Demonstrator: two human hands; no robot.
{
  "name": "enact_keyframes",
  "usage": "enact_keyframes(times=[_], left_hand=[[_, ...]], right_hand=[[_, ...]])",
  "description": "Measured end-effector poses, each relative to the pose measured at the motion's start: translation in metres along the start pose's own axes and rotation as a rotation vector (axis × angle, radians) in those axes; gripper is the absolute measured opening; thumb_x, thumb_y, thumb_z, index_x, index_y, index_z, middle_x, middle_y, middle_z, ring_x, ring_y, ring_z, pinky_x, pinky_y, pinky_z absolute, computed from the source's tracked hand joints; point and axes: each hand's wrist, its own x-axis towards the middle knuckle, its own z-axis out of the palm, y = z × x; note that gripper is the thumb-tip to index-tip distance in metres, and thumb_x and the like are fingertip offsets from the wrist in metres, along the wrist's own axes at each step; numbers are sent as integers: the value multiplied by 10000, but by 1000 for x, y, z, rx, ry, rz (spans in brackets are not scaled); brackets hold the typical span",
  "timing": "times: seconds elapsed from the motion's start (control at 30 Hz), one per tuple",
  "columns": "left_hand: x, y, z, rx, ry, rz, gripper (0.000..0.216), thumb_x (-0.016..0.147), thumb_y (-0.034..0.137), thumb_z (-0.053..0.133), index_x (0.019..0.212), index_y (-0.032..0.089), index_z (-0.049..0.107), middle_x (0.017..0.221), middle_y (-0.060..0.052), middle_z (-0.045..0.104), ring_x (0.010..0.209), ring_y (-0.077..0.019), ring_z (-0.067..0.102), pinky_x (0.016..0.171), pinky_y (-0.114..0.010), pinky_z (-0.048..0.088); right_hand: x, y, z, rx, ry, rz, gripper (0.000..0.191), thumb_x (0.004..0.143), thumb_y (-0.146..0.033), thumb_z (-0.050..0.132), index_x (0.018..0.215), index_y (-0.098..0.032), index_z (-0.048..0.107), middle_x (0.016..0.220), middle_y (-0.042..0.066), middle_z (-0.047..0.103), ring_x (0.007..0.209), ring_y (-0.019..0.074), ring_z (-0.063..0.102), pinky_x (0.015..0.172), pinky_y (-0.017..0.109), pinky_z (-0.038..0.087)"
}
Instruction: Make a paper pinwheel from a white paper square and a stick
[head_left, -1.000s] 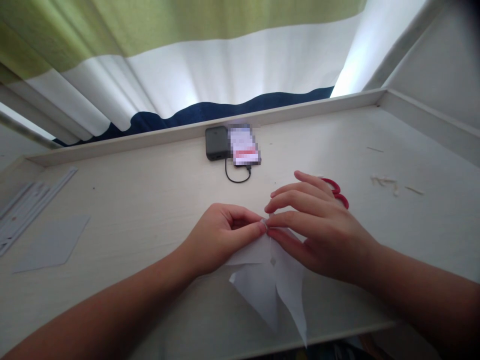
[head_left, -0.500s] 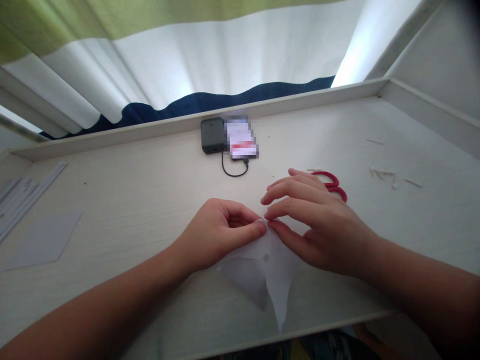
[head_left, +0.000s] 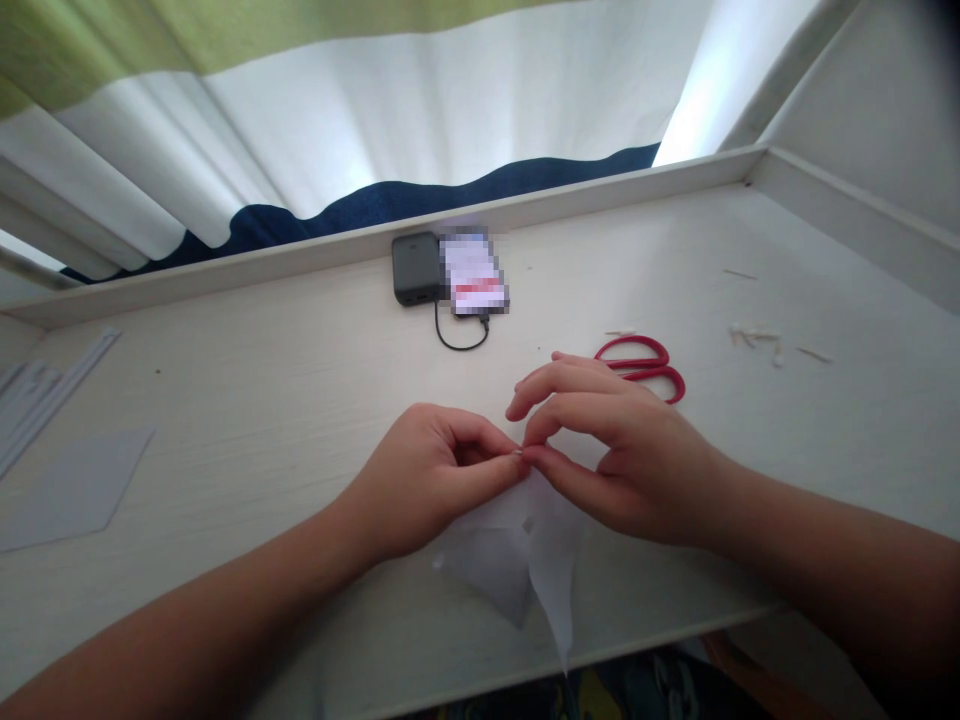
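Observation:
A thin white sheet of paper (head_left: 551,560) hangs in folded flaps between my hands, with a small diamond-shaped mark or hole near its middle. My left hand (head_left: 431,475) pinches the paper's upper edge between thumb and index finger. Directly beside it, my right hand (head_left: 619,440) pinches the same edge with thumb and index fingertip, its other fingers loosely curved. The two sets of fingertips meet, and they hide the edge they grip. Red-handled scissors (head_left: 664,372) lie just beyond my right hand, which covers their blades.
A dark grey power bank (head_left: 415,270) and a phone (head_left: 474,275), joined by a short cable (head_left: 457,348), sit at the back. Several short sticks (head_left: 761,338) are scattered at right. A loose paper piece (head_left: 75,490) and a paper stack (head_left: 45,400) lie at left. A raised rim borders the desk.
My right hand has drawn slightly left, closing its fingertips on the paper's edge against my left fingertips. More of the scissors' handles shows. The whole view has shifted a little.

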Motion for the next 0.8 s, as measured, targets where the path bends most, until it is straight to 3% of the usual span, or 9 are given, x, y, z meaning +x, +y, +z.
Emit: enact_keyframes(times=[0.17, 0.33, 0.53, 0.6, 0.67, 0.8], left_hand=[[-5, 12, 1, 147, 36, 19, 198, 795, 327, 634, 737, 169, 736, 683, -20, 702, 643, -142, 597, 586, -229, 442], [-6, 15, -1, 184, -6, 49, 181, 814, 291, 599, 781, 179, 738, 762, -21, 727, 711, -165, 639, 658, -247, 471], [0, 9, -5, 232, 23, 50, 236, 842, 354, 560, 772, 175, 697, 750, -21, 701, 711, -164, 614, 645, -245, 454], [2, 9, -10, 279, 64, 45, 235, 838, 369, 559, 764, 178, 673, 736, -15, 685, 693, -159, 601, 620, -238, 439], [4, 8, -17, 358, 93, 47, 238, 836, 386, 552, 765, 183, 656, 730, -11, 672, 679, -156, 588, 593, -233, 415], [8, 5, -35, 562, 6, 32, 246, 836, 403, 533, 779, 202, 664, 733, -11, 670, 652, -157, 570, 565, -234, 372]], right_hand=[[-1, -3, 0, 63, 11, 8, 68, 810, -118, 581, 789, -183, 582, 981, 24, 646, 940, 158, 566, 1022, 390, 360], [0, -3, 5, 65, 21, 40, 85, 802, -104, 584, 784, -185, 569, 983, 17, 654, 924, 156, 573, 1043, 413, 328], [3, 3, -6, -15, 4, -21, 46, 854, -192, 572, 858, -180, 616, 1032, 54, 641, 972, 176, 573, 923, 344, 431], [4, 13, -23, -202, -31, 12, 117, 871, -229, 555, 943, -173, 628, 1026, 68, 639, 938, 191, 579, 849, 341, 456], [4, 30, -43, -446, -111, 146, 113, 853, -217, 562, 924, -193, 646, 954, 56, 651, 851, 198, 588, 750, 339, 464], [-1, 70, -68, -626, -380, 237, 149, 830, -325, 592, 918, -253, 689, 864, 28, 651, 747, 183, 602, 655, 319, 458]])
